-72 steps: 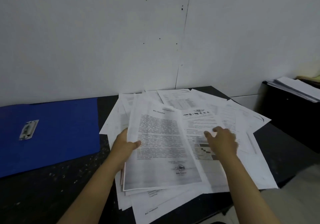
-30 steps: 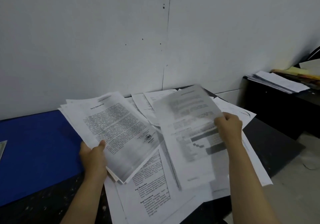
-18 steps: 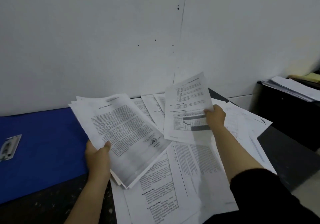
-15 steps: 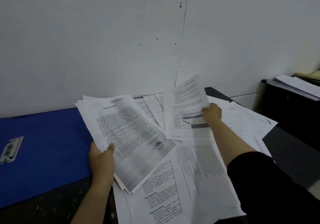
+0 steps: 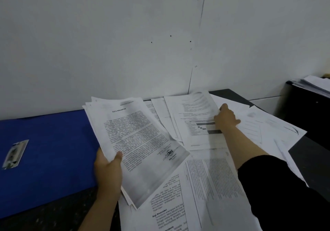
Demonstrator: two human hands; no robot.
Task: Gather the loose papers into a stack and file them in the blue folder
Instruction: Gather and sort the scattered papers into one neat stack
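A dark speckled table (image 5: pixel 53 214) stands against a pale wall. A closed blue folder (image 5: pixel 53 155) lies flat on its left part. Loose printed papers (image 5: pixel 210 186) lie scattered and overlapping across its right part.

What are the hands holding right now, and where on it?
Left hand grips the gathered paper stack at its lower left edge. Right hand pinches the chart page at its right edge.

A: Dim, flat light – wall (image 5: pixel 107 43) reads grey, no glare, only soft shadows.
B: Sharpness?
A: Heading on the held stack (image 5: pixel 135 141) legible; chart sheet (image 5: pixel 196 116) smeared, folder label (image 5: pixel 15 153) blurred. Wide-angle bend at the edges – wall seam (image 5: pixel 198 39) curves.
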